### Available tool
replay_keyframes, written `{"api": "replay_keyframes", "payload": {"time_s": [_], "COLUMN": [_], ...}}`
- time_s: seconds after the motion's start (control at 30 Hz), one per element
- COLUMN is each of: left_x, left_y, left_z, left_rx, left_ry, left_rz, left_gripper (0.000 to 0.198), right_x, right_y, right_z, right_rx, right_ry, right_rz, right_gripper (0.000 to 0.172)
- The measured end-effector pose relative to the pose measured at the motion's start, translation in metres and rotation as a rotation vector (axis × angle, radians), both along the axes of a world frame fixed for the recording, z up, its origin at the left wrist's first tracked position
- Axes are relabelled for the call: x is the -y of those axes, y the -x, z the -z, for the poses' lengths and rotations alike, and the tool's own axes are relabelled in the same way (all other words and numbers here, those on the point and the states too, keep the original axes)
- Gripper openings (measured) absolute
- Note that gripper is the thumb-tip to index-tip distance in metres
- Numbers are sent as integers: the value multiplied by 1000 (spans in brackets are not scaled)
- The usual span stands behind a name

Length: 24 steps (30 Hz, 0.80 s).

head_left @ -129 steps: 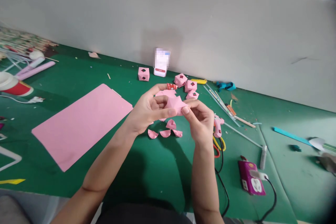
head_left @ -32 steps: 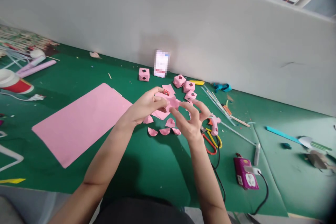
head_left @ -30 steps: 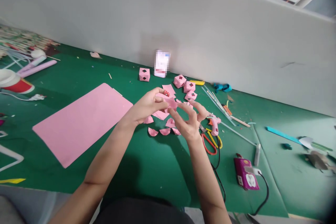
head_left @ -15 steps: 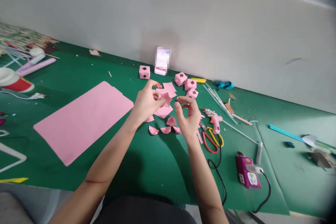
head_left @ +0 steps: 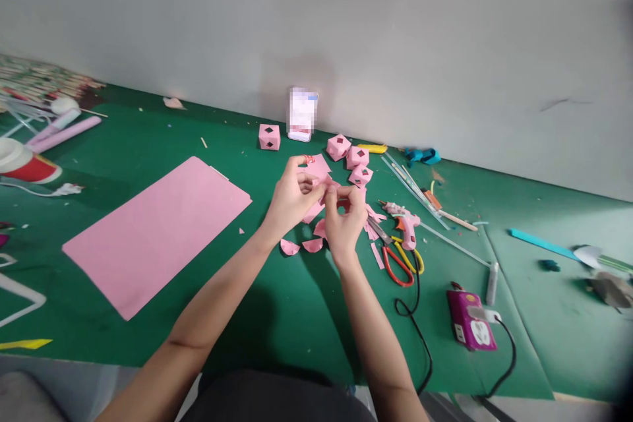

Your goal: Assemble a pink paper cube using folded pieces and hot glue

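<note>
My left hand (head_left: 289,201) and my right hand (head_left: 342,221) meet over the green mat (head_left: 277,303), fingers pinched together on a small folded pink paper piece (head_left: 326,191). Most of that piece is hidden by the fingers. Under the hands lie several small pink curved paper cuttings (head_left: 301,246) and a flat pink square (head_left: 316,168). Pink paper cubes with diamond holes (head_left: 355,159) stand just beyond the hands, and another cube (head_left: 269,137) stands apart to the left.
A large pink sheet (head_left: 158,231) lies at the left. Scissors (head_left: 395,264), a pink glue gun (head_left: 406,227) with a black cord and a purple power socket (head_left: 467,328) lie at the right. Glue sticks (head_left: 410,186) and a phone (head_left: 301,115) are by the white wall. A red-and-white tub (head_left: 22,163) stands far left.
My right hand was spread open beside the paper piece; it has closed in and now pinches it together with my left hand. Both hands sit a little lower and farther forward.
</note>
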<state>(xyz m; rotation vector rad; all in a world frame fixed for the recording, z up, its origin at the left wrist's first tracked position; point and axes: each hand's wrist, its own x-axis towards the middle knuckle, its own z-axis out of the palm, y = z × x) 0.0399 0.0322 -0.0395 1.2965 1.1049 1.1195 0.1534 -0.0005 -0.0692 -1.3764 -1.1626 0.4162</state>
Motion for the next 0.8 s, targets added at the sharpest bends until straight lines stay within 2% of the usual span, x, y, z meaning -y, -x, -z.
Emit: {"api": "replay_keyframes", "payload": {"time_s": [0.17,0.33,0.4,0.53,0.6,0.7,0.8], "left_x": [1,1,3,6,7,7,9], "left_y": [-6,-1,0,2,5,8,9], "left_z": [2,-1,-2,-6,-9,-12,-15], "left_rx": [31,-149,-208,-235,-237,-257,-282], "left_ry": [-4,-117,-163,-179,-170,-157,-172], "left_rz": [-47,-92,-100,-76,-69,-73,-71], "left_gripper": [52,47,46,45,45,47,46], "right_x": [3,6,6,-1,-5,-8,-8], "right_y": [3,-9,-16,-27,-32,-36,-38], "right_z": [5,10,9,3,1,1,4], "right_rx": [-99,-178,-296,-674,-763,-754,-632], "right_ry": [-6,90,114,245,311,330,297], "right_rz": [-12,-88,-121,-314,-385,-434,-450], "right_gripper": [28,28,29,36,39,39,35]}}
